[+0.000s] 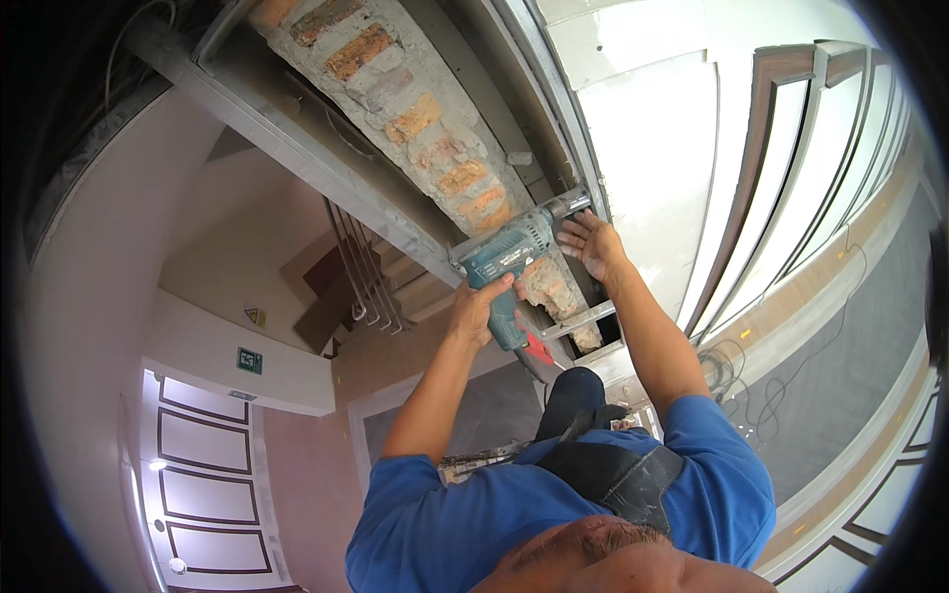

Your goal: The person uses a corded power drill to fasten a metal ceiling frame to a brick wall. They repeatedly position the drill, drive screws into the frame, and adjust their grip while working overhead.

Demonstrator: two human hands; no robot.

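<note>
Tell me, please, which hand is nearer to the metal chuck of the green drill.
Right. The right hand is open, just below the chuck in the picture; the left hand is farther back, wrapped around the drill handle.

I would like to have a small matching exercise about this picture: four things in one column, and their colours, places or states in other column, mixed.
Things
1. drill
2. bricks
3. shirt
4. sign

Descriptions
A. set in a rough grey strip
B. on the pale wall at the left
C. teal, held
D. bright blue, worn

Pairs: 1-C, 2-A, 3-D, 4-B
</note>
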